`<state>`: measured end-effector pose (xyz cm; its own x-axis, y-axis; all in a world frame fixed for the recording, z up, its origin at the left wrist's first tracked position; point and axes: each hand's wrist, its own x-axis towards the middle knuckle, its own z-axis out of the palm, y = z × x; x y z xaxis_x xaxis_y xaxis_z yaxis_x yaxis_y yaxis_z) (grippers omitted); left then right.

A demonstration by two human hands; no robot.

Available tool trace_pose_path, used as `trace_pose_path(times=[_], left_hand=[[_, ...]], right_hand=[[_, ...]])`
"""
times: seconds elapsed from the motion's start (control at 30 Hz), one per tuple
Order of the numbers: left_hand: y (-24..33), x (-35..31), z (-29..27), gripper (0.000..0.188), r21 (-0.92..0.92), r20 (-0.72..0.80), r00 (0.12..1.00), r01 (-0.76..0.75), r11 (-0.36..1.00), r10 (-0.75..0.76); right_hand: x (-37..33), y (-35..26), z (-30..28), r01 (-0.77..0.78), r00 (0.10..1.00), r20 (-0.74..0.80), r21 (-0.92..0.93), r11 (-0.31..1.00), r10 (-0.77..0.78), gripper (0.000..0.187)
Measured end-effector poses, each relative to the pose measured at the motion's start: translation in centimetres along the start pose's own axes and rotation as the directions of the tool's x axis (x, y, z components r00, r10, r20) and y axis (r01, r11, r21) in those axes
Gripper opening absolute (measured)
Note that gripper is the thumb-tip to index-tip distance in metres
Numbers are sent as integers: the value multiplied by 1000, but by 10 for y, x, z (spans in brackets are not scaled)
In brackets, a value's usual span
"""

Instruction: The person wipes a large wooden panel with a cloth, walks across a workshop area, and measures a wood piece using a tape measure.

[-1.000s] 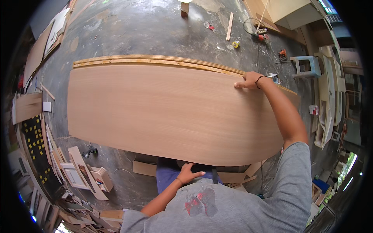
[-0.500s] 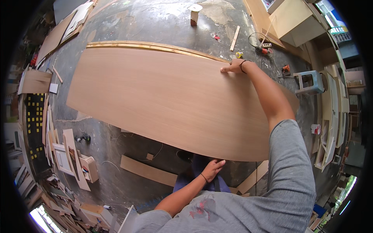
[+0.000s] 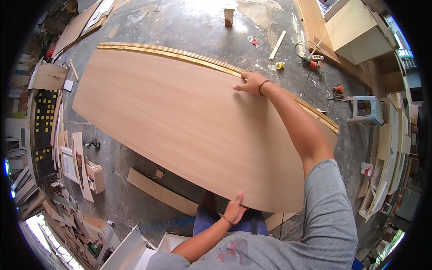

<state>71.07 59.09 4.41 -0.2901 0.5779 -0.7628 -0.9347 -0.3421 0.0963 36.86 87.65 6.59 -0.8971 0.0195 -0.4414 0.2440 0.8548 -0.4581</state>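
Note:
A large light-brown wood panel (image 3: 180, 112) spans the middle of the view, tilted across it with its left end farther away. My right hand (image 3: 254, 84) grips the far edge, its thumb lying on the face and its other fingers hooked over the edge. At the near edge my left hand (image 3: 235, 210) holds the panel with its thumb on top; its other fingers are partly hidden beneath. Pale wooden strips (image 3: 180, 55) run along the panel's far side, some layered together. What supports the panel underneath is hidden.
Beyond the panel lie a thin wood strip (image 3: 277, 45), a yellow roll (image 3: 279, 65) and a red power tool (image 3: 313, 64). A grey-blue stool (image 3: 365, 111) stands right. A plywood offcut (image 3: 162, 192) and a drill (image 3: 92, 143) lie on the near and left floor.
The panel has swung, its right end coming nearer to me and uncovering more of the far strips. My left thumb now rests on its face. My right hand has moved left with the far edge.

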Motion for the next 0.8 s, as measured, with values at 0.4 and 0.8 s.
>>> trace_pose_path(times=[0.4, 0.8], left_hand=[[-5, -21, 33, 54, -7, -253, 962, -113, 994, 108], [-5, -23, 53, 55, 40, -413, 896, -161, 986, 163]], right_hand=[[-154, 172, -32, -50, 995, 91, 226, 973, 30, 41], [-192, 198, -31, -53, 998, 46, 291, 955, 41, 41]])
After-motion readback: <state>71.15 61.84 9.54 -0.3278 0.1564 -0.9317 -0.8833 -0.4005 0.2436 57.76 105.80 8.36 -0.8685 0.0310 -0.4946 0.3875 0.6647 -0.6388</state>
